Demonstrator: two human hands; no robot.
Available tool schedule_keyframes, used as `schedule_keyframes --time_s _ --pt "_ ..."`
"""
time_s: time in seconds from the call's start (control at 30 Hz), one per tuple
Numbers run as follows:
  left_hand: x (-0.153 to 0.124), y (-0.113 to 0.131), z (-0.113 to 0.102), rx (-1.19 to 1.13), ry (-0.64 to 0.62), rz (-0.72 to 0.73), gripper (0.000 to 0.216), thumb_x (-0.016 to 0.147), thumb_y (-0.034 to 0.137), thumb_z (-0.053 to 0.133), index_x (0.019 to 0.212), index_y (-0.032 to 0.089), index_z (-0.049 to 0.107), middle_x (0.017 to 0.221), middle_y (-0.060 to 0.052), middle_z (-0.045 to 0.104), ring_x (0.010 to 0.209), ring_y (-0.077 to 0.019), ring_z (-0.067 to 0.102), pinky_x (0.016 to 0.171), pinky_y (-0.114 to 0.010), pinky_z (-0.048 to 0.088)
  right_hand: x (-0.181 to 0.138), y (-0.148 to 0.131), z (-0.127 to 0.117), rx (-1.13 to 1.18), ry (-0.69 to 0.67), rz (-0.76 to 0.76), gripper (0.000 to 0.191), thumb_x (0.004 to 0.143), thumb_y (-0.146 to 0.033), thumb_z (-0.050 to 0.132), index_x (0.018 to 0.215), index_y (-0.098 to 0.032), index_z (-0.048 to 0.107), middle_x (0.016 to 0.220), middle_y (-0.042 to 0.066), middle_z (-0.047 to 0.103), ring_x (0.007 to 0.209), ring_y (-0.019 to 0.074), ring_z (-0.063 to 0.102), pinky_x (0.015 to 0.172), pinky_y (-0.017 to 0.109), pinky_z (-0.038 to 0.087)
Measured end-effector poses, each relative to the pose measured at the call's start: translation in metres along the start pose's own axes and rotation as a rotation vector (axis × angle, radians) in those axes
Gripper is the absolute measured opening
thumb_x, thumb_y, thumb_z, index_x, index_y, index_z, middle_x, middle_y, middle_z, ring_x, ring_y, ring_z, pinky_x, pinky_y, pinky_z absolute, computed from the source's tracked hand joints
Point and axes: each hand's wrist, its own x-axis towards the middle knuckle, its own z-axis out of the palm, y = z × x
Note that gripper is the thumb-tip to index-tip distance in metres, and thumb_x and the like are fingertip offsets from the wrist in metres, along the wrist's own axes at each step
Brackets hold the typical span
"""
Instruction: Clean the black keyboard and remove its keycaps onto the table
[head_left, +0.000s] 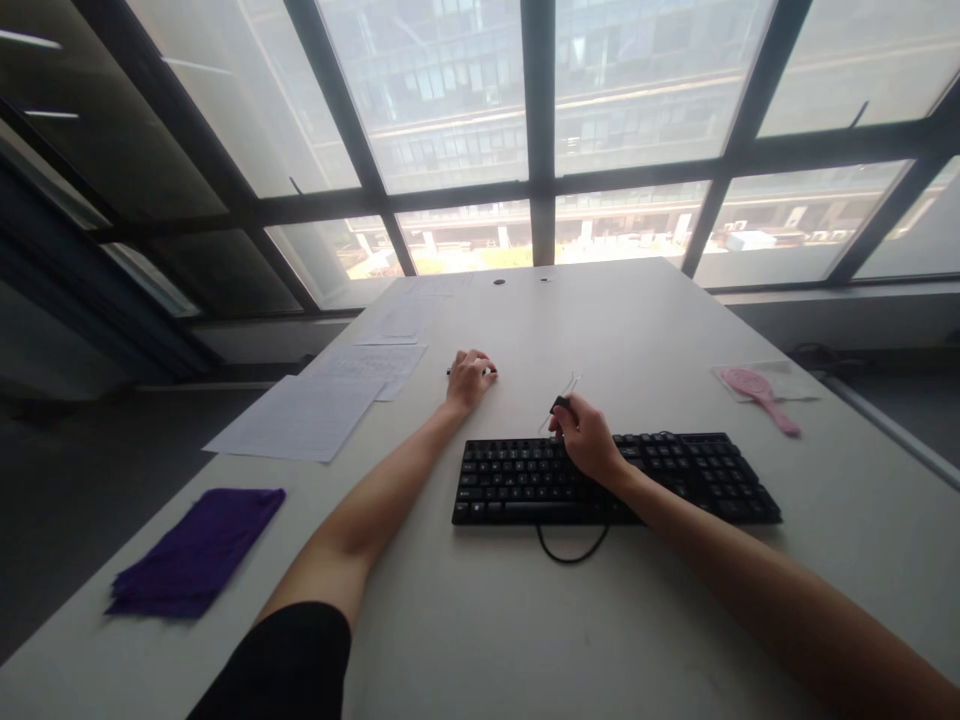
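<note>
My left hand point(469, 382) rests on the white table beyond the keyboard, its fingers curled down over something small. Only a dark tip shows at its left side, so what it holds cannot be made out. My right hand point(589, 436) is closed in a pinch above the keyboard's back edge. Between its thumb and fingers sits a small black object point(560, 404), with a thin white strand point(573, 383) sticking out beside it. Below lies a black keyboard point(517, 482), partly covered by my right hand and forearm. A loop of its black cable point(571, 560) emerges at the front edge.
Several printed paper sheets point(300, 415) lie along the table's left side. Nearer is a folded purple cloth point(202, 550). At the right, a pink hairbrush point(759, 392) lies partly on a clear plastic bag point(791, 382). Large windows stand behind the white table point(615, 320).
</note>
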Motion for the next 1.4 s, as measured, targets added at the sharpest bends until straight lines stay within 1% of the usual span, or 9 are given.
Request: schedule_keyframes --time_s 0.23,0.67,0.77,0.9,1.0,1.07,1.17,1.27,1.4 --pt "0.002 -0.003 0.006 0.020 0.011 -0.035 0.008 0.082 0.024 0.073 0.090 0.023 0.075 0.110 -0.006 0.063 0.107 -0.0257 0.048 0.101 -0.040 0.042 0.000 -0.003 -0.001 0.011 -0.022 0.002 0.020 0.097 -0.031 0.047 0.079 -0.023 0.052 0.070 0.001 0.066 0.064 0.0157 0.060 0.065 0.027 0.043" --pt "0.002 -0.001 0.004 -0.039 -0.004 -0.067 0.010 0.081 0.021 0.073 0.090 0.023 0.074 0.110 -0.007 0.062 0.108 -0.0270 0.047 0.101 -0.042 0.041 0.000 -0.003 -0.001 0.008 -0.014 0.011 0.024 0.097 -0.036 0.046 0.078 -0.022 0.052 0.069 0.001 0.066 0.061 0.0158 0.060 0.064 0.028 0.044" --pt "0.002 0.000 -0.001 -0.061 -0.010 -0.097 0.015 0.081 0.020 0.073 0.096 0.023 0.074 0.112 -0.008 0.062 0.110 -0.0275 0.048 0.103 -0.043 0.041 0.000 -0.004 -0.002 0.030 0.000 0.017 0.025 0.097 -0.037 0.047 0.078 -0.022 0.052 0.070 0.002 0.066 0.062 0.0159 0.060 0.064 0.028 0.045" --pt "0.005 0.008 -0.018 -0.080 0.041 -0.121 0.020 0.084 0.022 0.069 0.104 0.021 0.072 0.114 -0.009 0.064 0.110 -0.0265 0.051 0.104 -0.042 0.039 0.001 -0.006 -0.003 0.073 0.084 0.021 0.023 0.096 -0.036 0.048 0.080 -0.022 0.054 0.073 0.003 0.065 0.066 0.0167 0.061 0.065 0.028 0.046" --pt "0.001 0.030 -0.035 -0.164 0.029 -0.093 0.019 0.089 0.018 0.059 0.103 0.019 0.072 0.108 -0.008 0.068 0.102 -0.0232 0.057 0.101 -0.039 0.042 0.005 -0.006 -0.005 0.087 0.175 0.032 0.023 0.095 -0.036 0.048 0.079 -0.021 0.054 0.072 0.003 0.064 0.067 0.0171 0.059 0.065 0.029 0.046" --pt "-0.007 0.056 -0.045 -0.284 -0.082 -0.064 0.022 0.090 0.014 0.054 0.102 0.018 0.071 0.101 -0.006 0.071 0.091 -0.0198 0.062 0.091 -0.034 0.048 0.007 -0.006 -0.008 0.094 0.194 0.045 0.023 0.095 -0.036 0.048 0.078 -0.021 0.053 0.070 0.003 0.063 0.065 0.0168 0.058 0.064 0.029 0.045" --pt "-0.028 0.101 -0.053 -0.423 -0.252 -0.018 0.028 0.089 0.010 0.049 0.105 0.017 0.070 0.091 -0.004 0.073 0.083 -0.0172 0.066 0.082 -0.030 0.050 0.009 -0.004 -0.014 0.072 0.117 0.042 0.021 0.093 -0.035 0.049 0.077 -0.021 0.053 0.068 0.002 0.062 0.063 0.0162 0.057 0.062 0.028 0.044" --pt "-0.050 0.136 -0.056 -0.478 -0.265 0.036 0.031 0.089 0.008 0.044 0.103 0.018 0.070 0.091 -0.004 0.073 0.085 -0.0175 0.066 0.082 -0.030 0.050 0.008 -0.003 -0.017 0.024 0.040 0.022 0.020 0.093 -0.032 0.048 0.076 -0.021 0.054 0.067 0.001 0.062 0.062 0.0156 0.055 0.062 0.027 0.043" --pt "-0.068 0.150 -0.050 -0.540 -0.255 0.083 0.028 0.087 0.006 0.044 0.095 0.019 0.068 0.093 -0.005 0.071 0.089 -0.0184 0.065 0.084 -0.031 0.050 0.005 0.000 -0.015 -0.029 -0.022 0.010 0.020 0.092 -0.029 0.048 0.075 -0.021 0.054 0.068 0.000 0.063 0.063 0.0153 0.055 0.061 0.026 0.041"
